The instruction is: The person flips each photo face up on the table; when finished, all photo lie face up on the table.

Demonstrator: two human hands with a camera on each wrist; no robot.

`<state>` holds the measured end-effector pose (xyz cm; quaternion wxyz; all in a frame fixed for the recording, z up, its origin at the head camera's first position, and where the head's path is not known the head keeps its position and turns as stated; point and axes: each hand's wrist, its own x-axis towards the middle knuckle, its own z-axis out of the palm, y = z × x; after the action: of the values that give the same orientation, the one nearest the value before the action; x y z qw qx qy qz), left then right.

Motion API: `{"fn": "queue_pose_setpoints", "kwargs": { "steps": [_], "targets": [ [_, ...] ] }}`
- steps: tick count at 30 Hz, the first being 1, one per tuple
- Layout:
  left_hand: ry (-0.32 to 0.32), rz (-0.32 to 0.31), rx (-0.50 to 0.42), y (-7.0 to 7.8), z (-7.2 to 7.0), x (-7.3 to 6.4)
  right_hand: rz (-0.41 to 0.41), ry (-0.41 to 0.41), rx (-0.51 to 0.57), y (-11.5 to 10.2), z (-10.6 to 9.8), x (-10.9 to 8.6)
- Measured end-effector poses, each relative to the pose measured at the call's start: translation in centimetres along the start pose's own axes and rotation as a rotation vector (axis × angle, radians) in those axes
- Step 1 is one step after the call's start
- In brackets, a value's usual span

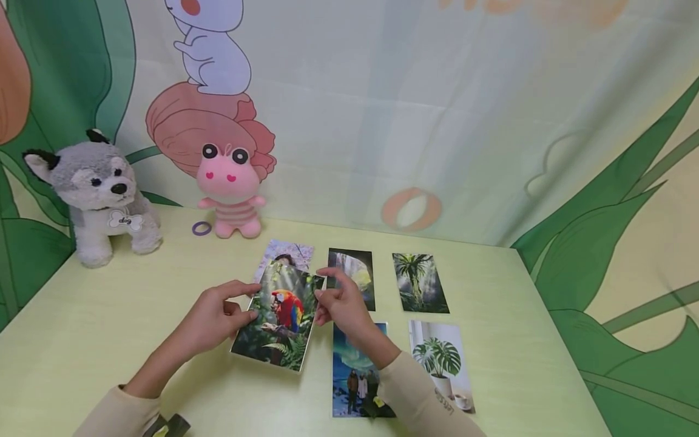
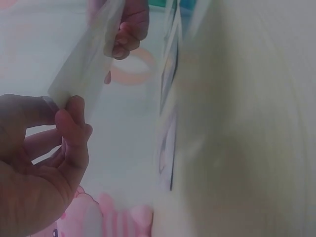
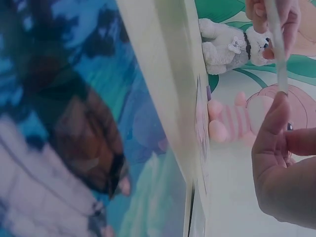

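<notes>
A photo print of a red parrot among ferns (image 1: 278, 321) is held up over the table, tilted. My left hand (image 1: 215, 312) pinches its left edge, and my right hand (image 1: 346, 309) grips it near the upper right corner. From the left wrist, the print's pale back (image 2: 89, 64) shows between both hands. The right wrist view catches it nearly edge-on (image 3: 279, 49). Behind it lies a print with pink blossoms (image 1: 297, 250), partly covered. Under my right forearm is a print of people beneath a green-blue sky (image 1: 344, 376), partly hidden by the sleeve.
More prints lie in rows: a dark one with a yellowish shape (image 1: 341, 258), a palm-like plant (image 1: 419, 285) and a potted monstera (image 1: 442, 358). At the back left stand a husky plush (image 1: 114, 200), a purple ring (image 1: 201, 228) and a pink toy (image 1: 235, 194) before a printed curtain (image 1: 338, 121).
</notes>
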<state>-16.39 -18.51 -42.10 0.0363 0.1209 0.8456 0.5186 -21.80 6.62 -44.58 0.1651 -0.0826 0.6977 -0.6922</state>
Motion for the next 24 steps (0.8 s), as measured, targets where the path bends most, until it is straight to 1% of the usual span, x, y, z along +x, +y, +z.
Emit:
{"fn": "queue_pose_setpoints", "kwargs": {
  "steps": [5,9,13,17,20,24],
  "targets": [
    [-0.020,-0.037,0.049,-0.5,0.2,-0.5,0.006,-0.057,-0.112,0.3,-0.2,0.1],
    [-0.048,-0.082,0.056,-0.9,0.6,-0.8,0.005,-0.092,-0.270,0.5,-0.2,0.0],
    [-0.095,-0.113,0.049,-1.3,1.0,-1.3,0.018,-0.134,-0.408,0.4,0.1,-0.3],
    [-0.144,-0.145,0.064,-1.7,1.3,-1.6,0.053,-0.160,-0.459,0.4,0.6,-0.4],
    [-0.193,-0.170,0.092,-2.0,1.4,-1.9,0.076,-0.177,-0.494,0.6,1.0,-0.4],
    [-0.254,-0.172,0.133,-2.2,1.6,-2.2,0.099,-0.206,-0.553,0.7,1.6,-0.3]
  ]
}}
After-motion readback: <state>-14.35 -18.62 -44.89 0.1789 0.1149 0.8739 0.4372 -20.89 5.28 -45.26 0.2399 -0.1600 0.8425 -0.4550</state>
